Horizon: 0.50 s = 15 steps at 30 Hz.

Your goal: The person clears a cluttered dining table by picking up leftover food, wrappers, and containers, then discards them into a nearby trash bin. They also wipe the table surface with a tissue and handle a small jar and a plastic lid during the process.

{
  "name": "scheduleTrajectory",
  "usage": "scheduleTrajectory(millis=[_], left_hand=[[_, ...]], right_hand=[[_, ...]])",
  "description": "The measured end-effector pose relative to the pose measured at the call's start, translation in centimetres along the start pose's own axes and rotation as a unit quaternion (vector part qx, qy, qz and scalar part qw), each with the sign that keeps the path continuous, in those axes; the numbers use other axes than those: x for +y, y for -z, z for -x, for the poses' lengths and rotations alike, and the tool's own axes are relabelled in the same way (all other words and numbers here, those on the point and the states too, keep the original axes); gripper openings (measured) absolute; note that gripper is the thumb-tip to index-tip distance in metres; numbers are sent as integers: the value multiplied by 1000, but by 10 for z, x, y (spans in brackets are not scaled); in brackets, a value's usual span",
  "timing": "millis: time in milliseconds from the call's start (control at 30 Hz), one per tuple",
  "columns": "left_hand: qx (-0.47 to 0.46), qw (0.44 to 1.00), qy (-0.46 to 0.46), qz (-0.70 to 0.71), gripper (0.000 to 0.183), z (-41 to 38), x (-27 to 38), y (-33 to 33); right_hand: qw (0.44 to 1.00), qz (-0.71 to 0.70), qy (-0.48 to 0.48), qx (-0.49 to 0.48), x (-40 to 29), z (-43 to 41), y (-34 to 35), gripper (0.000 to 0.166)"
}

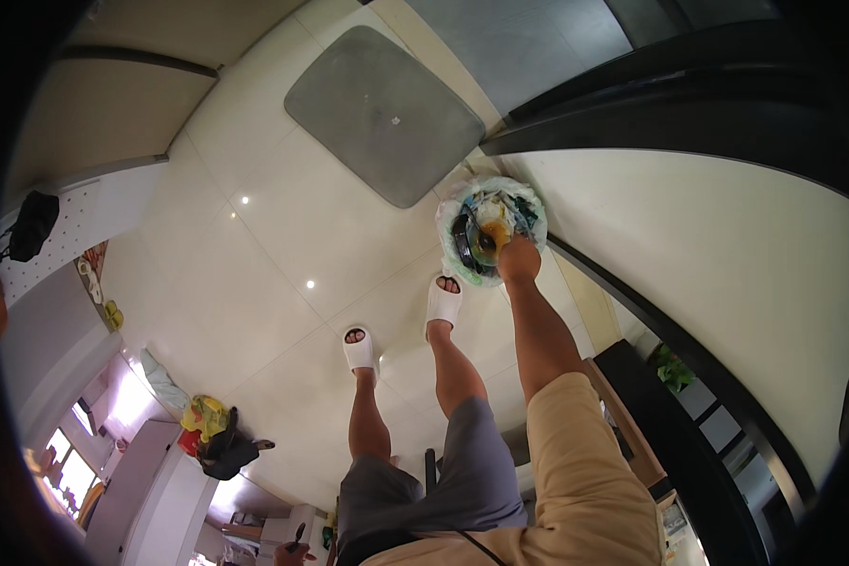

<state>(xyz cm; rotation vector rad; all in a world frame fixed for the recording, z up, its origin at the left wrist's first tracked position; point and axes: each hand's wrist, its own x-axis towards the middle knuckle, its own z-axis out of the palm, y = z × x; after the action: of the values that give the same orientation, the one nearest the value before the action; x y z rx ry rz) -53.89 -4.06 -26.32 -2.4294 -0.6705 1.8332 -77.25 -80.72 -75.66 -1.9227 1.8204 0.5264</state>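
My right hand [520, 260] reaches down over a round trash bin lined with a pale plastic bag [538, 212]. Its fingers close on the edge of what looks like a translucent container [494, 239] with orange-brown residue and a dark spot inside; the fingertips are hidden. A black plastic container [461, 239] and crumpled wrappers [494, 207] lie in the bin around it. At the bottom edge, partly cut off, my left hand [296, 555] holds up a small dark slim object [299, 535], too small to name.
A grey floor mat [385, 117] lies beyond the bin, near a doorway. The bin stands against a white panel [679, 233] at right. Bags [226, 446] sit on the tiled floor at lower left. Yellow-green slippers [114, 315] rest by the left wall. My white slippers [443, 301] are close to the bin.
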Motion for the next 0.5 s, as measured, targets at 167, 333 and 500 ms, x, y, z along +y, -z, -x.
scheduleTrajectory(millis=[167, 333, 500], left_hand=[[22, 999, -30, -16, 25, 1, 15, -4], [43, 996, -71, -38, 21, 7, 56, 22], [91, 995, -36, -14, 26, 26, 106, 24]], right_hand=[[998, 24, -21, -53, -6, -18, 13, 25], [999, 12, -6, -44, -8, 20, 52, 30], [980, 75, 139, -124, 17, 149, 78, 42]])
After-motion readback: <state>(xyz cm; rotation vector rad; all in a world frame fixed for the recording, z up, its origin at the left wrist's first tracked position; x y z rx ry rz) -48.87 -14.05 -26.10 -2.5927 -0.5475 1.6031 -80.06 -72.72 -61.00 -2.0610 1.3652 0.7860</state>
